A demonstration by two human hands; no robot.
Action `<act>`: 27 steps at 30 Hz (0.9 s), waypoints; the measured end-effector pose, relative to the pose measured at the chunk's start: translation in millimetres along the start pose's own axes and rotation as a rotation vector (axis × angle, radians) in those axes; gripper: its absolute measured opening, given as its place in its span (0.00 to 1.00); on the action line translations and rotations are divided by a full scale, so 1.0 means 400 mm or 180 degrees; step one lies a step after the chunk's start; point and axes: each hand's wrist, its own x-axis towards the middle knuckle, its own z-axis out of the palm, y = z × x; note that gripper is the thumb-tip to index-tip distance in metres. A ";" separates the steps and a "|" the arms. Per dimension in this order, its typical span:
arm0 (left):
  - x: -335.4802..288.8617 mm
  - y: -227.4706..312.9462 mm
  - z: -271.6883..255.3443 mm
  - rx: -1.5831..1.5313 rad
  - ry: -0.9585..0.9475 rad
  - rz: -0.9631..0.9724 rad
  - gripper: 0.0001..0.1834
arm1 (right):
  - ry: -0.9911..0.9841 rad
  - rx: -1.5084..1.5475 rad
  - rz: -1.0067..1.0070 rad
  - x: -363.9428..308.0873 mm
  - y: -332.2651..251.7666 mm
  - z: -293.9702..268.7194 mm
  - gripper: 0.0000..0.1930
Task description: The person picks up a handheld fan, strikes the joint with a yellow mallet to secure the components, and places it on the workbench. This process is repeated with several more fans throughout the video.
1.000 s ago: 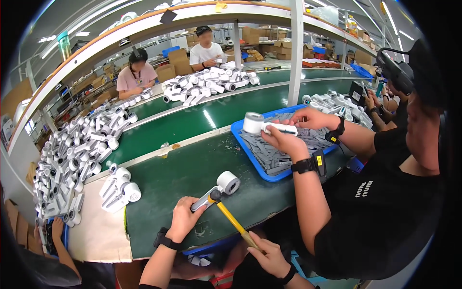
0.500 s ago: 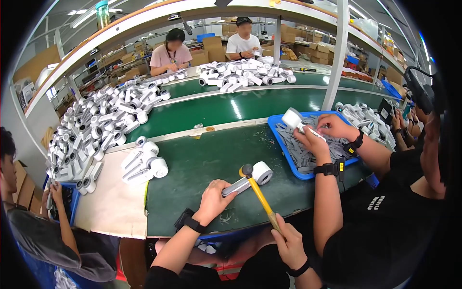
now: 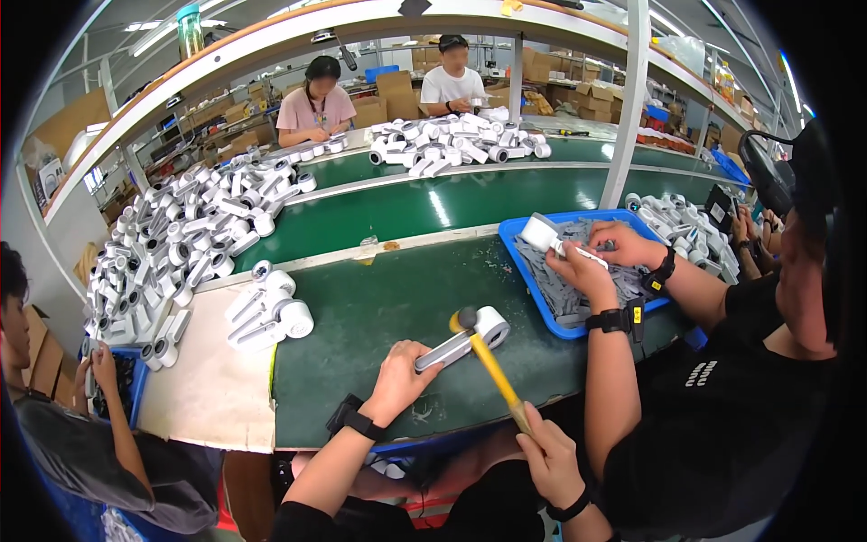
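Note:
My left hand [image 3: 402, 379] grips the handle end of a white round-headed handheld housing [image 3: 449, 350], which lies on the green bench mat with its round head pointing away to the right. In my right hand [image 3: 553, 459] is the yellow handle of a small hammer [image 3: 492, 369]. The hammer's head, dark on one side and yellowish on the other, is over the housing near where handle and round head meet; whether it touches cannot be made out. A group of similar white housings [image 3: 271, 307] lies to the left, on the edge of a pale sheet.
On my right a co-worker holds a similar housing [image 3: 540, 233] over a blue tray [image 3: 512, 271] of grey strips. Large heaps of housings [image 3: 181, 221] lie at left and far side [image 3: 461, 140]. A metal post [image 3: 625, 108] rises behind the tray. Another person works at left.
My right hand and the hammer have shifted slightly right and down. My left hand keeps its grip on the housing. The co-worker's right hand has moved slightly left over the tray.

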 end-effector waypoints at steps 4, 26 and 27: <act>0.002 0.000 0.001 -0.0075 0.0020 0.0073 0.11 | 0.0087 0.0006 -0.0159 0.003 0.029 0.026 0.25; -0.018 -0.043 0.006 -0.0048 -0.0059 -0.0727 0.17 | 0.0170 0.0343 -0.0543 0.022 -0.049 0.034 0.25; -0.019 -0.044 0.006 -0.0034 -0.0073 -0.0721 0.17 | 0.0162 0.0350 -0.0542 0.022 -0.041 0.039 0.25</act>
